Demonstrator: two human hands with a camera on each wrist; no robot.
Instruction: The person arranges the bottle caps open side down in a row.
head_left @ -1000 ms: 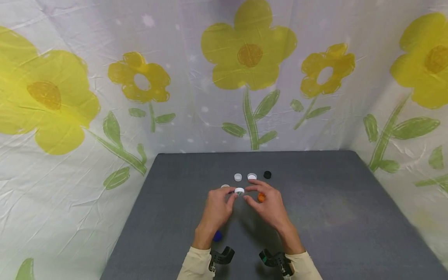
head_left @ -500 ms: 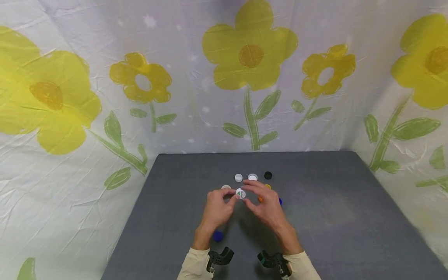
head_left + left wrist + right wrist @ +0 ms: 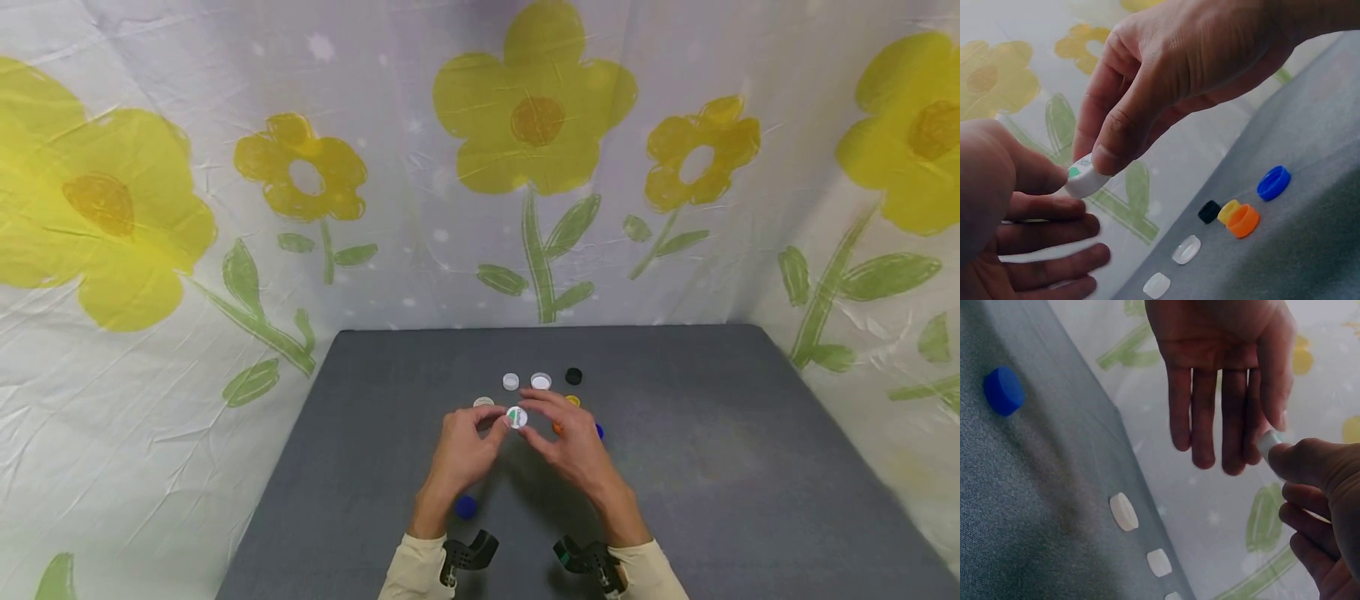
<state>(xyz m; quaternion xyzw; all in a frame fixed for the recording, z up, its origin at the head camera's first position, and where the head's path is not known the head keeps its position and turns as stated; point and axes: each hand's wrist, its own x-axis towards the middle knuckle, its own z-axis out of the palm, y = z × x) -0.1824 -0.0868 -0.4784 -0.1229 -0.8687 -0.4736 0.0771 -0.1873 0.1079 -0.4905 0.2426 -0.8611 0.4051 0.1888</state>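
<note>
In the head view a white bottle cap (image 3: pixel 517 417) with a green print on its face is held up between both hands. My left hand (image 3: pixel 467 454) pinches its left edge between thumb and index finger. At the opposite edge, my right hand (image 3: pixel 572 437) has its thumb and index finger on the cap. The left wrist view shows the white cap (image 3: pixel 1087 180) gripped at its rim by the fingertips of both hands. In the right wrist view, the left hand (image 3: pixel 1222 381) has its other fingers extended and the cap is partly hidden behind a thumb.
Other caps lie on the grey table (image 3: pixel 697 467): a dark blue cap (image 3: pixel 466 507) near the left forearm, several white ones including a white cap (image 3: pixel 511 382), and a black cap (image 3: pixel 573 376). Orange (image 3: pixel 1243 220), yellow (image 3: pixel 1229 211) and blue caps (image 3: pixel 1274 182) lie behind the right hand.
The held cap has turned so its printed face shows to the head camera. My right fingertips have come in against its edge. The left hand has barely moved.
</note>
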